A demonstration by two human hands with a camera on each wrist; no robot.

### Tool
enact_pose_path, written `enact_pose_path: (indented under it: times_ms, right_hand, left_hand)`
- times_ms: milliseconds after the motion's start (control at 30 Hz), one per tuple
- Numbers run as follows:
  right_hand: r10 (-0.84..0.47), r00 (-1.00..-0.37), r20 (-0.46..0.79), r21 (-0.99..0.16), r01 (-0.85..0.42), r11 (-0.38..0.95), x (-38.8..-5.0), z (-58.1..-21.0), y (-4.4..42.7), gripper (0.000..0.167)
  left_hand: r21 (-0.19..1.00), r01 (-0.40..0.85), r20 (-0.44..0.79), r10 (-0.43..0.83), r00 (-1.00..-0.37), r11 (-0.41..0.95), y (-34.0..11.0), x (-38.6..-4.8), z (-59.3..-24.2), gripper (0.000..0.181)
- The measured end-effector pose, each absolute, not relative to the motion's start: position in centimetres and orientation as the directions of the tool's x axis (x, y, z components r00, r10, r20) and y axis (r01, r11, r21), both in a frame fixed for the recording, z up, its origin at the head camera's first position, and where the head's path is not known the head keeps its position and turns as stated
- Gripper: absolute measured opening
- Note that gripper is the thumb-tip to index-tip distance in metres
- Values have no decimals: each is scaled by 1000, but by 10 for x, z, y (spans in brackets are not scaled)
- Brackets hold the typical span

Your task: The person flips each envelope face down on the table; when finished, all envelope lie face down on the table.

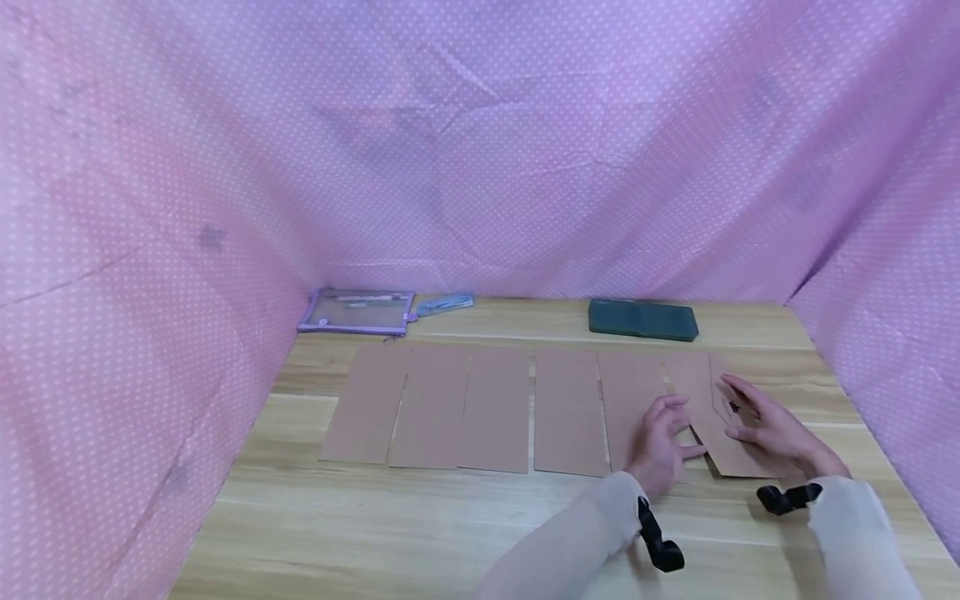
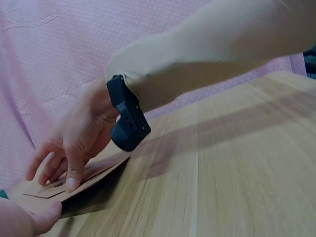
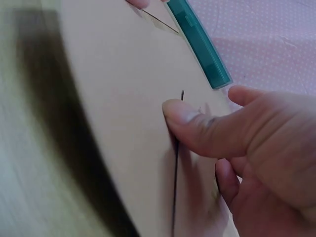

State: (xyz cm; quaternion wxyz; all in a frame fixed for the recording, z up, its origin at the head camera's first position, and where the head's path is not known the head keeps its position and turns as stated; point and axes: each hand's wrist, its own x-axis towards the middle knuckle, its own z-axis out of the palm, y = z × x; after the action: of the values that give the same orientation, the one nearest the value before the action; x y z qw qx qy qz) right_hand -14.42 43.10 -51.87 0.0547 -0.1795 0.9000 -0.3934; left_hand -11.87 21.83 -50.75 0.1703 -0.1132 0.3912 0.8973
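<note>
A brown kraft-paper piece point(image 1: 726, 454) with a folded flap and a small black mark lies at the right end of the row. Its near edge is lifted off the table in the left wrist view. My right hand point(image 1: 776, 429) grips its right side, thumb on top beside the flap's edge and fingers around the outer edge point(image 3: 222, 163). At its left edge is my left hand point(image 1: 660, 442), fingers loosely spread and the thumb pointing at the piece. Whether that thumb presses the paper, I cannot tell.
Several flat brown paper rectangles point(image 1: 495, 408) lie side by side on the wooden table point(image 1: 360, 525). Behind them are a purple-edged mesh pouch point(image 1: 367, 312), a small blue packet point(image 1: 446, 303) and a dark green case point(image 1: 642, 320). Pink dotted cloth point(image 1: 480, 167) hangs around.
</note>
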Motion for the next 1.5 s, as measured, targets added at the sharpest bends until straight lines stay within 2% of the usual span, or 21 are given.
enact_pose_path:
  times_ms: [233,367,567,800,900,1033,1133,1267,1500]
  right_hand:
    - [-345,-937,49,-760,-259,596,-143,-521,425,83]
    - [-303,-953,4,-750,-204,629,-140,-523,420,74]
    - [-247,-966,-74,-692,-129,710,-136,-519,414,66]
    - [-261,-965,7,-691,-194,697,-136,-509,422,59]
    - [-256,-967,-6,-683,-183,707,-136,-505,430,60]
    - [-265,-964,-16,-677,-185,712,-137,-507,436,63]
    - [-284,-959,-9,-614,-219,758,-138,-512,439,62]
    - [-273,-961,-55,-522,-205,828,-137,-516,440,62]
    - [-244,-961,-131,-546,-135,827,-131,-518,438,65]
  left_hand:
    - [599,-395,-356,210,-911,-697,220,-119,-506,35]
    - [617,-396,-365,199,-910,-680,219,-118,-506,35]
    - [745,-389,-326,213,-921,-542,217,-116,-507,33]
    - [859,-352,-264,268,-927,-372,213,-113,-506,33]
    - [877,-353,-258,300,-918,-326,212,-112,-503,34]
    - [873,-371,-271,318,-909,-316,211,-112,-501,34]
    - [865,-379,-277,316,-907,-328,212,-112,-502,35]
    - [854,-385,-288,297,-910,-351,214,-114,-500,35]
    - [832,-397,-317,256,-913,-388,216,-115,-499,34]
